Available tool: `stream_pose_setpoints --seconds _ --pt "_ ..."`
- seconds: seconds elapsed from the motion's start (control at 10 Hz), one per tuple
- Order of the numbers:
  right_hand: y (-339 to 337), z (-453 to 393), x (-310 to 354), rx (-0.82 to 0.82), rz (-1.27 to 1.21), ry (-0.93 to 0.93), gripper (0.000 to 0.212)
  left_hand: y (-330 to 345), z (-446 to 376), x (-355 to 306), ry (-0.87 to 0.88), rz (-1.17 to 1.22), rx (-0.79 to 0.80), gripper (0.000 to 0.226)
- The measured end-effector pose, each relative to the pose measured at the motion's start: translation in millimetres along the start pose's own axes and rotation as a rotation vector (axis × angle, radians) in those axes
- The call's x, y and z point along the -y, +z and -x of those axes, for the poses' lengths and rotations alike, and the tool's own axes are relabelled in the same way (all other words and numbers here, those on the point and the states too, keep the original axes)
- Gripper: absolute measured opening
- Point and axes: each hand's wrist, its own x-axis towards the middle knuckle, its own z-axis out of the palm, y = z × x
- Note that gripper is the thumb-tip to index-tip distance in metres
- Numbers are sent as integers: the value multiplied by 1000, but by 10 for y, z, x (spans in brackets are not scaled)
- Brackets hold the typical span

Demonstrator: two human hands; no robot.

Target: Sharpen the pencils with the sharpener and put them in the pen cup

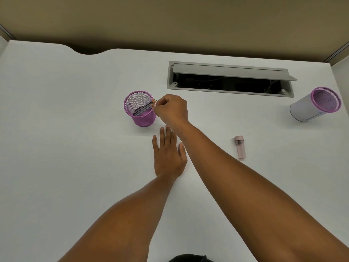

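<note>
Reaching across my left arm, my right hand [171, 108] has its fingers curled together at the sharpened ends of the pencils [144, 109] leaning in the purple mesh pen cup [140, 108]; I cannot tell for certain whether they pinch a pencil or only touch the tips. The pencils are dark grey with bare wood cones and dark leads, a small bundle lying side by side. Their long axis runs from about 8 o'clock down inside the cup up to about 2 o'clock, points upward over the rim at the cup's 3 o'clock side. The cup stands upright on the white desk [66, 148], left of centre.

My left hand [168, 154] lies flat on the desk at 6 o'clock from the cup, fingers straight and slightly spread, holding nothing, pointing toward 12 o'clock.

The pale pink sharpener [240, 147] lies on the desk well to 3 o'clock of my left hand, its long axis near 12 to 6. A second purple mesh cup wrapped in white paper [315, 104] lies tilted at far 3 o'clock, and a grey open cable hatch [230, 78] sits at 12 o'clock
</note>
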Motion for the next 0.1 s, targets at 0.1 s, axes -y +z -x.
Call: stream_pose_setpoints --seconds 0.1 --pt "-9 -27 -34 -9 5 26 9 13 -10 -6 -9 -4 -37 76"
